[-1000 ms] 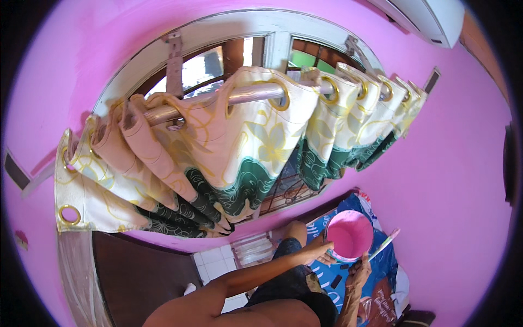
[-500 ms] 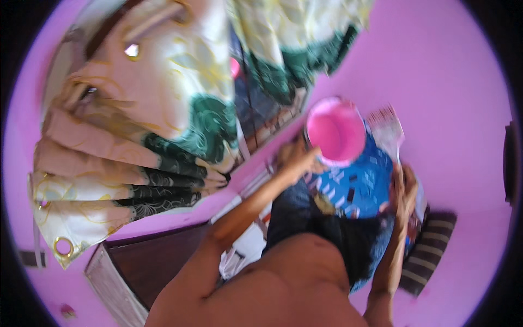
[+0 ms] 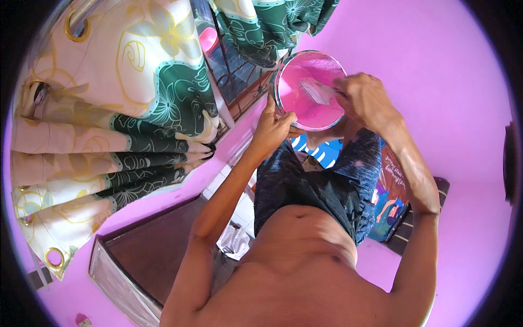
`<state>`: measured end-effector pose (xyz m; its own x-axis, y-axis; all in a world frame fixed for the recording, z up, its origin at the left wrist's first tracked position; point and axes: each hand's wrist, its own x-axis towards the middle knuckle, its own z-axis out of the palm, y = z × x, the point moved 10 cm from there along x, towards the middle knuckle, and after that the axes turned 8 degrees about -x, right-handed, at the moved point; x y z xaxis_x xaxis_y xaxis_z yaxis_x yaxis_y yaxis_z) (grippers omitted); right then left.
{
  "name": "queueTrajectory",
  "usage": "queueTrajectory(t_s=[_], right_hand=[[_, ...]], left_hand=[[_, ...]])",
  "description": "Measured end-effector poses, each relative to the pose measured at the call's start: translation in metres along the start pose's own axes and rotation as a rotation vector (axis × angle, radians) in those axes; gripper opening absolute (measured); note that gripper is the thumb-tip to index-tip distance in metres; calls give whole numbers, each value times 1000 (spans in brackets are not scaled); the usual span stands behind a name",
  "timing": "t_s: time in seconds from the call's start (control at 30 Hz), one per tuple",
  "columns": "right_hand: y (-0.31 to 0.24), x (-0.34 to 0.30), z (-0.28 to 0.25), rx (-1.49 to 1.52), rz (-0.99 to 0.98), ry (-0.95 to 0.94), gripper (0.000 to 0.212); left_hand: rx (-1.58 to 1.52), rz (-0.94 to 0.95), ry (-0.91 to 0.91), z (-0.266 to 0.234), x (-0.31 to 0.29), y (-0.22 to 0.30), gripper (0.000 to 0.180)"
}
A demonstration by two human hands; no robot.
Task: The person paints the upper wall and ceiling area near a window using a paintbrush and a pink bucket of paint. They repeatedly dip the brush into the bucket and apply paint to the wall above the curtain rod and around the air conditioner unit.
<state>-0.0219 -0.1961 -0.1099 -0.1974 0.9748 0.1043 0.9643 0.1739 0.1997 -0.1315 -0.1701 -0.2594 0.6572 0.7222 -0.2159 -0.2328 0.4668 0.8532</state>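
My left hand [image 3: 274, 129] grips the rim and side of a paint bucket [image 3: 298, 121], thumb over the near edge, fingers partly hidden beneath. Pink paint coats the bucket's inside. In my right hand [image 3: 366, 98], at the bucket's right rim, is a paintbrush [image 3: 317, 91]. Its handle is mostly hidden by my closed fingers. The brush head points left, inside the bucket's mouth; whether the bristles touch the paint I cannot tell.
A pink wall [image 3: 414, 65] rises ahead and to the right. Patterned curtains [image 3: 163, 103] hang at the left beside a barred window [image 3: 234, 73]. Below them stands a dark brown panel [image 3: 158, 245] in a pale frame. A striped cushion [image 3: 403, 229] lies at the right, behind my arm.
My right hand has brought the paintbrush from beside the wall, up and left, into the bucket's mouth. The bucket and my left hand sit higher and further left in view.
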Motion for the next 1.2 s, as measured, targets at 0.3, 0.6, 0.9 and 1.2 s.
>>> queueTrajectory(t_s=[0.3, 0.6, 0.9, 1.2], right_hand=[[-60, 54, 41, -226, -320, 99, 16], [-12, 32, 34, 212, -292, 192, 17], [52, -15, 26, 322, -134, 312, 16], [64, -13, 37, 518, -21, 327, 18]], left_hand=[[35, 98, 149, -13, -14, 12, 82], [24, 155, 280, -6, -14, 6, 78], [-86, 95, 350, 3, 11, -23, 66], [-28, 27, 341, 1, 16, -11, 66]])
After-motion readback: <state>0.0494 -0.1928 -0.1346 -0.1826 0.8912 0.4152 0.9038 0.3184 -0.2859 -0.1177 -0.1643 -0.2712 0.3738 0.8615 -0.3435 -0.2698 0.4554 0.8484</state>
